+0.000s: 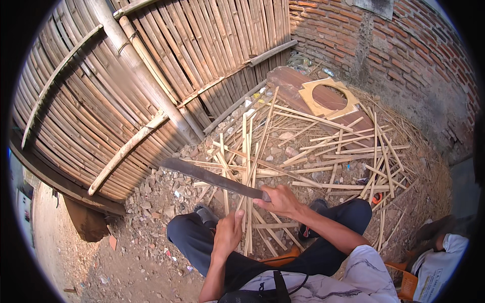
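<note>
A machete (212,178) with a long, dark, broad blade is gripped by its handle in my right hand (281,202). Its blade extends to the left across the pile, above the strips. My left hand (228,233) is closed in front of my left knee, thumb up, around what looks like a thin bamboo strip (241,204); most of that strip is hidden. Beyond both hands, several pale bamboo strips (283,174) lie crossed over one another on the ground. Some also lie between my feet, under the hands.
A bamboo fence (212,45) stands at the left and back, meeting a brick wall (404,50) at the right. A brown board (288,83) carries a tan panel with a round hole (306,96). Rubble (146,222) covers the ground. A white and orange bag (437,272) sits at the lower right.
</note>
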A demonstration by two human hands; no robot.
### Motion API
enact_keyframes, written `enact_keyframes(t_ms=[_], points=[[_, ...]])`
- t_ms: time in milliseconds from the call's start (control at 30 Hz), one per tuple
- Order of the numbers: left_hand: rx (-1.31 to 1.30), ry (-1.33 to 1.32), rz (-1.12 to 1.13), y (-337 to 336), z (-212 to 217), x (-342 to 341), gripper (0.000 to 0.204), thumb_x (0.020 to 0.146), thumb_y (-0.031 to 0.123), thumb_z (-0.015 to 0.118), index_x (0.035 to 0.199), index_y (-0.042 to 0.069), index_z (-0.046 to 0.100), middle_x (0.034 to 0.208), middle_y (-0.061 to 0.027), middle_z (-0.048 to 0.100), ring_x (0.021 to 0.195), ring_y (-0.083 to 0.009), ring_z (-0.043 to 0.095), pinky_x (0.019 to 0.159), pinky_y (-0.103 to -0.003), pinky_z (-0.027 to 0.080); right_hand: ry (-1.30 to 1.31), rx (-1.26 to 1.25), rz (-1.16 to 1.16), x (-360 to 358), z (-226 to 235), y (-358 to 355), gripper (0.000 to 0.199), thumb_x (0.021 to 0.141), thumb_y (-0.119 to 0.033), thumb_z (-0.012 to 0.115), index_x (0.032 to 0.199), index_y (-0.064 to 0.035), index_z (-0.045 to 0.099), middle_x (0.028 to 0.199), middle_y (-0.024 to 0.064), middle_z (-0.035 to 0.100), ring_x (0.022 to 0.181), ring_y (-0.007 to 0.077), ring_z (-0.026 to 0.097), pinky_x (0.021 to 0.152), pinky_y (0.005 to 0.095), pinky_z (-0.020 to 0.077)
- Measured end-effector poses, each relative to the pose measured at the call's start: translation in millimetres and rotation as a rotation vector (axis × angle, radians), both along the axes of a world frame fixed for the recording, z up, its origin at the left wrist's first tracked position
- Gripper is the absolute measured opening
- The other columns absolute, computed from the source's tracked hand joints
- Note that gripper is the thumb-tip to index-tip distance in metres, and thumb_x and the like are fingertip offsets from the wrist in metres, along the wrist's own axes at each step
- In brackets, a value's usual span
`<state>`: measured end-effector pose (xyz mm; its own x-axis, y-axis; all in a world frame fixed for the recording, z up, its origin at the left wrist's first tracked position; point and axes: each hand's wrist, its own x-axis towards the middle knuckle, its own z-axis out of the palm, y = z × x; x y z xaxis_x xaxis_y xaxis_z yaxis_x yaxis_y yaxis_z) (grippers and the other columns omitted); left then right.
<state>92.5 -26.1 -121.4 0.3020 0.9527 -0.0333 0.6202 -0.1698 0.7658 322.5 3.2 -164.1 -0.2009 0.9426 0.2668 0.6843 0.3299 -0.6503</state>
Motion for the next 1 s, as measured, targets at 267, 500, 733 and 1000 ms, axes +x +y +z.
enact_keyframes(t_ms=[267, 500, 733, 1000], points=[[-0.042, -0.013, -0.017, 0, 10, 4, 0.046, 0.111, 0.034, 0.043, 0.097, -0.006, 0.060, 0.072, -0.0313, 0.057, 0.077, -0.0547, 0.057, 0.067, -0.052, 0.045, -0.078, 0.097, 0.053, 4, 0, 6, 0.060, 0.094, -0.064, 0.060, 0.087, -0.0044, 0.066, 0.050, 0.0141, 0.055, 0.047, 0.0347, 0.062, 0.049, 0.0462, 0.0499], [-0.054, 0.051, -0.014, 3, 13, 1, 0.044, 0.111, 0.034, 0.044, 0.099, -0.005, 0.061, 0.074, -0.0318, 0.058, 0.080, -0.0550, 0.058, 0.068, -0.053, 0.045, -0.085, 0.086, 0.064, 3, -6, 8, 0.064, 0.094, -0.069, 0.057, 0.086, -0.0057, 0.066, 0.048, 0.0119, 0.054, 0.045, 0.0335, 0.061, 0.048, 0.0459, 0.0490], [-0.051, 0.059, -0.017, 2, 1, -4, 0.045, 0.111, 0.035, 0.044, 0.101, -0.005, 0.062, 0.074, -0.0310, 0.058, 0.078, -0.0550, 0.056, 0.068, -0.052, 0.045, -0.130, 0.084, 0.065, 2, -3, 7, 0.063, 0.094, -0.067, 0.057, 0.086, -0.0058, 0.066, 0.048, 0.0117, 0.054, 0.044, 0.0329, 0.061, 0.046, 0.0440, 0.0477], [-0.049, -0.042, 0.020, -1, 3, 3, 0.042, 0.109, 0.034, 0.049, 0.100, -0.005, 0.059, 0.076, -0.0341, 0.060, 0.082, -0.0556, 0.059, 0.067, -0.054, 0.045, -0.055, 0.069, -0.043, -22, 6, -6, 0.062, 0.093, -0.065, 0.061, 0.080, -0.0045, 0.064, 0.051, 0.0159, 0.058, 0.048, 0.0362, 0.064, 0.047, 0.0472, 0.0505]])
